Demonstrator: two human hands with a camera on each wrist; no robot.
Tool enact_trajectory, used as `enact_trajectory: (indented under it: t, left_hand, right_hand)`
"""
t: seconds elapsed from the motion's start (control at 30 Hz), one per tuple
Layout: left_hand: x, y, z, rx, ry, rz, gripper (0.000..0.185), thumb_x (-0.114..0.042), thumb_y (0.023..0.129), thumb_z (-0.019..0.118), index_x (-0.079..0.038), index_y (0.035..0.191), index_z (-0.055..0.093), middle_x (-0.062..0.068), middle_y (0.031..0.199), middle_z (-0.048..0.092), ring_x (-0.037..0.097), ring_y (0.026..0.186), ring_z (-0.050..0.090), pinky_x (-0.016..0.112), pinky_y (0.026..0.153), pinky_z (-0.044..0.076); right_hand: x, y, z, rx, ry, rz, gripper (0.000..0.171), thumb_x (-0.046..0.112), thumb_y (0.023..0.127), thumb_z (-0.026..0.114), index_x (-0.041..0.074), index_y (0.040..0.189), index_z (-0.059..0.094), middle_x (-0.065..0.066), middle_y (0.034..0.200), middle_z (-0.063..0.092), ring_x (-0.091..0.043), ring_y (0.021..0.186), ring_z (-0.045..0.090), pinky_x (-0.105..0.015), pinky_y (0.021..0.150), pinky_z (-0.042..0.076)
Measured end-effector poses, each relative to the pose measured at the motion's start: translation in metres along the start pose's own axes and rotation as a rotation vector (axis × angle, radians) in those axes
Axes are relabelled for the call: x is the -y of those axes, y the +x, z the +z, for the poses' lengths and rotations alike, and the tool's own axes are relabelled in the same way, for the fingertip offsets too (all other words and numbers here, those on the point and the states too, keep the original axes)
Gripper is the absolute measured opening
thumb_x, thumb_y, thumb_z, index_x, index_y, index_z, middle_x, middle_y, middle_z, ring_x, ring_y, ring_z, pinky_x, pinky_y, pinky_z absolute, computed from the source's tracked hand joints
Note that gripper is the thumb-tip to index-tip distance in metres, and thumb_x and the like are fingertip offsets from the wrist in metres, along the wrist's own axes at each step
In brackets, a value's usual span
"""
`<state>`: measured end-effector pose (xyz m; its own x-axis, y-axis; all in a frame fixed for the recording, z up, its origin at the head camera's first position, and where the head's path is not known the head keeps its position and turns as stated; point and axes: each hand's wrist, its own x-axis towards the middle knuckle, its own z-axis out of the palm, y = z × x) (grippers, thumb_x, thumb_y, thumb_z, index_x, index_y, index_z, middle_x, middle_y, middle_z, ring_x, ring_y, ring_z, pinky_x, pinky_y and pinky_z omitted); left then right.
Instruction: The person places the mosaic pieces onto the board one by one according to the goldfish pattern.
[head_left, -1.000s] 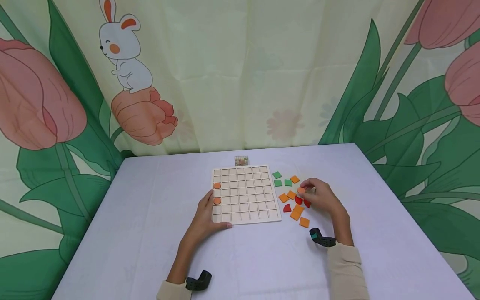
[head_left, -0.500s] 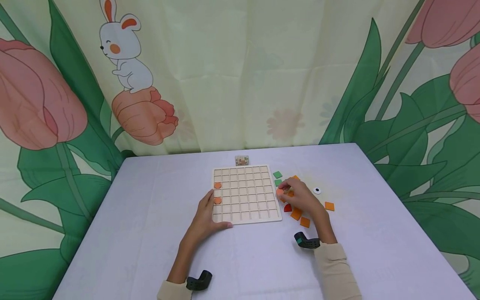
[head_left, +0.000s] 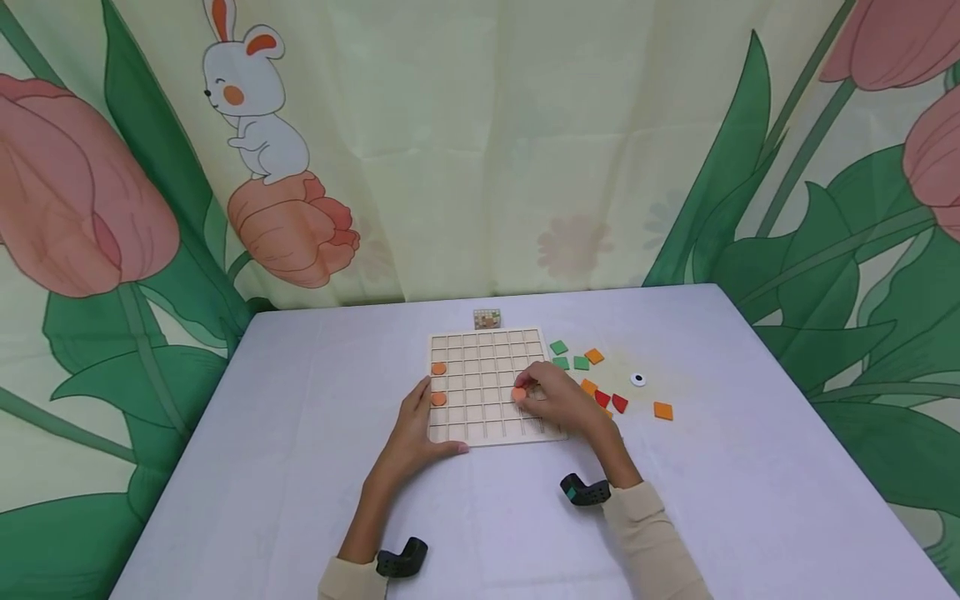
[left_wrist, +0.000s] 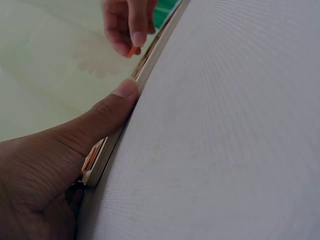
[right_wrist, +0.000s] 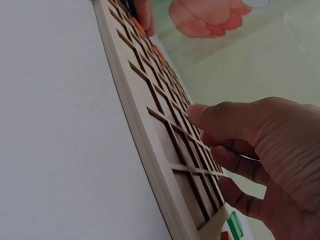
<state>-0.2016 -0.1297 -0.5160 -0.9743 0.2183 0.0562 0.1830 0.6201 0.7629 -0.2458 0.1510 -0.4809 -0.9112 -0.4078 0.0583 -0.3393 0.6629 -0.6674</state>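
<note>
Across the white-covered tabletop [head_left: 285, 467], a pale gridded board [head_left: 483, 408] lies flat. The left hand [head_left: 416, 437] grips its near-left corner, thumb against the near edge. The right hand [head_left: 562, 398], over the board's right part, pinches an orange disc [head_left: 518, 395] at its fingertips, well apart from the left hand; whether the disc touches the board cannot be told.

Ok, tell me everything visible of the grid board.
The grid board looks like pale wood: a flat, roughly square panel with a plain rim and thin dividers forming cells. It lies on the tablecloth. Two orange discs sit in its leftmost column. The left hand holds its near left corner; the right hand is over its right part.
</note>
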Motion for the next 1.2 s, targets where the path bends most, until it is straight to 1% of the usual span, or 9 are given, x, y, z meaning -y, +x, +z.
enact_trajectory:
  t: [0.07, 0.2, 0.33, 0.47, 0.67, 0.8, 1.07, 1.2]
  left_hand:
    - [0.000, 0.000, 0.001, 0.004, 0.001, 0.000, 0.131, -0.044, 0.063, 0.094, -0.005, 0.160, 0.014, 0.012, 0.165, 0.017, 0.033, 0.152, 0.017, 0.052, 0.121, 0.025]
    - [0.001, 0.000, 0.001, 0.008, 0.005, -0.004, 0.130, -0.044, 0.063, 0.093, -0.007, 0.160, 0.014, 0.012, 0.166, 0.017, 0.033, 0.152, 0.017, 0.053, 0.121, 0.025]
    - [0.001, 0.000, 0.001, 0.010, -0.001, -0.022, 0.130, -0.045, 0.064, 0.093, -0.007, 0.160, 0.014, 0.011, 0.166, 0.016, 0.033, 0.152, 0.016, 0.052, 0.120, 0.027]
    - [0.000, 0.001, 0.001, 0.015, -0.005, -0.033, 0.131, -0.047, 0.063, 0.093, -0.007, 0.160, 0.014, 0.010, 0.166, 0.015, 0.032, 0.153, 0.014, 0.051, 0.120, 0.028]
    - [0.001, 0.002, 0.001, 0.007, -0.004, -0.007, 0.131, -0.046, 0.064, 0.093, -0.005, 0.159, 0.014, 0.010, 0.166, 0.015, 0.032, 0.152, 0.015, 0.051, 0.121, 0.026]
    - [0.001, 0.002, 0.001, 0.007, 0.014, -0.014, 0.130, -0.047, 0.064, 0.092, -0.004, 0.159, 0.014, 0.010, 0.166, 0.016, 0.031, 0.153, 0.015, 0.050, 0.121, 0.026]
    - [-0.001, 0.001, 0.000, 0.015, 0.023, -0.034, 0.129, -0.047, 0.065, 0.092, -0.005, 0.160, 0.015, 0.011, 0.166, 0.017, 0.033, 0.153, 0.017, 0.051, 0.120, 0.029]
    - [-0.001, 0.000, -0.001, 0.019, 0.029, -0.045, 0.130, -0.048, 0.065, 0.092, -0.005, 0.160, 0.014, 0.011, 0.166, 0.017, 0.032, 0.152, 0.017, 0.050, 0.120, 0.029]
  right_hand:
    - [0.005, 0.002, 0.005, 0.022, -0.018, -0.017, 0.021, 0.018, 0.089, 0.072, 0.011, 0.108, 0.068, 0.000, 0.108, 0.065, -0.015, 0.099, 0.056, -0.036, 0.091, 0.051]
    - [0.015, 0.007, 0.015, 0.065, -0.048, -0.076, 0.021, 0.019, 0.090, 0.072, 0.011, 0.109, 0.068, 0.000, 0.109, 0.065, -0.014, 0.100, 0.057, -0.037, 0.093, 0.051]
    - [0.024, 0.013, 0.025, 0.088, -0.082, -0.123, 0.020, 0.021, 0.091, 0.071, 0.013, 0.109, 0.068, 0.002, 0.107, 0.065, -0.012, 0.099, 0.056, -0.035, 0.094, 0.051]
    - [0.034, 0.019, 0.032, 0.105, -0.089, -0.145, 0.020, 0.022, 0.091, 0.071, 0.014, 0.109, 0.068, 0.003, 0.106, 0.065, -0.012, 0.098, 0.055, -0.033, 0.094, 0.051]
    - [0.046, 0.027, 0.043, 0.151, -0.078, -0.176, 0.019, 0.019, 0.091, 0.070, 0.012, 0.109, 0.068, 0.003, 0.104, 0.064, -0.012, 0.098, 0.055, -0.033, 0.094, 0.050]
    - [0.051, 0.032, 0.050, 0.161, -0.082, -0.212, 0.019, 0.019, 0.091, 0.070, 0.012, 0.108, 0.068, 0.003, 0.103, 0.064, -0.011, 0.099, 0.055, -0.033, 0.095, 0.049]
    - [0.055, 0.035, 0.059, 0.154, -0.110, -0.220, 0.019, 0.019, 0.090, 0.070, 0.012, 0.107, 0.069, 0.003, 0.101, 0.064, -0.011, 0.097, 0.055, -0.031, 0.091, 0.050]
    - [0.055, 0.036, 0.061, 0.153, -0.091, -0.211, 0.018, 0.018, 0.090, 0.071, 0.011, 0.107, 0.069, 0.002, 0.102, 0.064, -0.011, 0.097, 0.056, -0.031, 0.091, 0.050]
